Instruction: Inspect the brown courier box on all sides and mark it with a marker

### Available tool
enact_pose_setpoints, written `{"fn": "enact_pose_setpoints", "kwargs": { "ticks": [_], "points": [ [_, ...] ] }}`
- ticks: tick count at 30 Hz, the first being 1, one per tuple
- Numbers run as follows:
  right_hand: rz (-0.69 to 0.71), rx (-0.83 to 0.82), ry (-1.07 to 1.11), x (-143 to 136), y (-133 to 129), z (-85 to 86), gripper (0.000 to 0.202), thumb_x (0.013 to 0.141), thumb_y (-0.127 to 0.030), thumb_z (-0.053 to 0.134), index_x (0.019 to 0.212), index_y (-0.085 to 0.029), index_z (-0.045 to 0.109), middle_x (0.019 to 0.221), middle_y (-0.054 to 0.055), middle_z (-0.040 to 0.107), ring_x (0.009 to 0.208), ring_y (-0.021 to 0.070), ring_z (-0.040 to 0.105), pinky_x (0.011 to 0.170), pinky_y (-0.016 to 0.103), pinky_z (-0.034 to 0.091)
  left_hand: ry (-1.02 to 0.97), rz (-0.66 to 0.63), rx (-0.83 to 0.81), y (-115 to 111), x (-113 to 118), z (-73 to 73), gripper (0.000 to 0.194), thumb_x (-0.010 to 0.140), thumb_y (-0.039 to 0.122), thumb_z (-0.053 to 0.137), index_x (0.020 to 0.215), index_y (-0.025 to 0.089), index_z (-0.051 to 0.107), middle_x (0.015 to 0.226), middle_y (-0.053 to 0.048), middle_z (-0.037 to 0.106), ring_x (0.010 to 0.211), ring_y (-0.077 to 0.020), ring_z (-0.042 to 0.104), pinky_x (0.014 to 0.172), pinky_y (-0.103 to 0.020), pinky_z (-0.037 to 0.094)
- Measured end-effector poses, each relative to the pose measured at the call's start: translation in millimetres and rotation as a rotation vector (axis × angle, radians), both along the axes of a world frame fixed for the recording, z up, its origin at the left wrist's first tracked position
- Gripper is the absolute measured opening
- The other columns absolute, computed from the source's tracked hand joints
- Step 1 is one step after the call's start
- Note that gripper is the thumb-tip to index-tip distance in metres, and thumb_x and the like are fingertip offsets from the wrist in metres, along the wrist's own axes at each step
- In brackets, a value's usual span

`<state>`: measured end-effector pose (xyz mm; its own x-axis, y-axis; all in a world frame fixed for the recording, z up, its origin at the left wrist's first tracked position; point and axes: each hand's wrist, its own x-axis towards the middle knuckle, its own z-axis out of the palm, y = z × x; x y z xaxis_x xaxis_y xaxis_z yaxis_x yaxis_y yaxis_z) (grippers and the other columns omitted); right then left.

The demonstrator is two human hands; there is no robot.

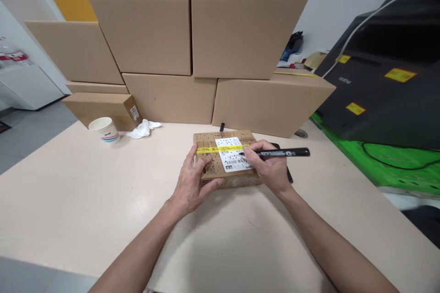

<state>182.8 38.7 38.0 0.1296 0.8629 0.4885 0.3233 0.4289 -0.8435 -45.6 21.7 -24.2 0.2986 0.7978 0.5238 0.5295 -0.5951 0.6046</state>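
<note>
A small cardboard box [210, 171] lies flat on the table, its top scattered with black marks. Yellow tape [209, 149] runs across the top and over a white shipping label [228, 143]. My left hand [191, 182] grips the box's left side, with fingers on top and the thumb along the front edge. In my right hand [271, 169] is a black marker [292, 152], its tip at the label. Behind the box stands a small black marker cap [222, 127]. A dark object [290, 176] is partly hidden behind my right hand.
Large cardboard boxes [168, 98] are stacked along the table's back. At the left stand a paper cup [104, 129], a crumpled tissue [142, 129] and a narrower carton [99, 107]. A dark machine [388, 105] sits on a green surface [395, 162] to the right.
</note>
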Motion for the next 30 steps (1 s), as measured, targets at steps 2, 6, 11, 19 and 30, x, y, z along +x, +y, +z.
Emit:
{"fn": "enact_pose_setpoints", "kwargs": {
  "ticks": [2,6,11,19,30],
  "points": [
    [-0.039,0.068,-0.059,10.3,-7.0,-1.5,0.022,0.088,-0.038,0.068,0.073,-0.024,0.063,0.067,-0.001,0.062,0.057,0.0147,0.054,0.054,0.029,0.045,0.003,0.007,0.002,0.6,0.1,-0.5,0.056,0.09,0.048,0.07,0.137,0.026,0.049,0.163,-0.022,0.022,0.157,-0.0434,0.022,0.11,-0.066,0.046],
    [-0.103,0.261,-0.384,52.3,-34.3,-13.6,0.004,0.09,-0.023,0.069,0.09,-0.027,0.068,0.073,0.0,0.065,0.057,0.0159,0.059,0.056,0.03,0.047,-0.007,0.005,0.013,1.7,1.0,-1.2,0.054,0.091,0.047,0.069,0.137,0.025,0.05,0.165,-0.021,0.023,0.157,-0.0418,0.02,0.111,-0.063,0.046],
    [0.154,0.412,-0.881,103.3,-71.6,-49.4,0.025,0.09,-0.008,0.061,0.105,-0.028,0.068,0.077,0.003,0.068,0.064,0.0196,0.065,0.062,0.032,0.051,-0.001,0.005,0.019,2.7,1.7,-2.6,0.057,0.09,0.047,0.07,0.138,0.026,0.05,0.164,-0.021,0.025,0.157,-0.0426,0.021,0.112,-0.064,0.045],
    [0.188,0.109,-1.14,107.4,-78.1,-78.5,0.042,0.096,-0.005,0.036,0.112,-0.021,0.071,0.083,0.009,0.066,0.074,0.022,0.066,0.065,0.033,0.054,-0.011,0.0,0.028,3.9,0.6,-1.7,0.054,0.092,0.043,0.069,0.139,0.027,0.049,0.163,-0.02,0.024,0.157,-0.0419,0.021,0.111,-0.064,0.046],
    [-0.384,-0.699,-1.0,114.1,11.5,-57.1,0.083,0.091,-0.064,0.049,0.155,-0.012,0.037,0.129,0.026,0.065,0.12,0.0421,0.062,0.09,0.05,0.05,0.002,0.021,0.046,6.6,1.6,-2.7,0.055,0.091,0.045,0.069,0.138,0.023,0.051,0.161,-0.022,0.03,0.157,-0.0412,0.023,0.111,-0.061,0.047]
  ]
}}
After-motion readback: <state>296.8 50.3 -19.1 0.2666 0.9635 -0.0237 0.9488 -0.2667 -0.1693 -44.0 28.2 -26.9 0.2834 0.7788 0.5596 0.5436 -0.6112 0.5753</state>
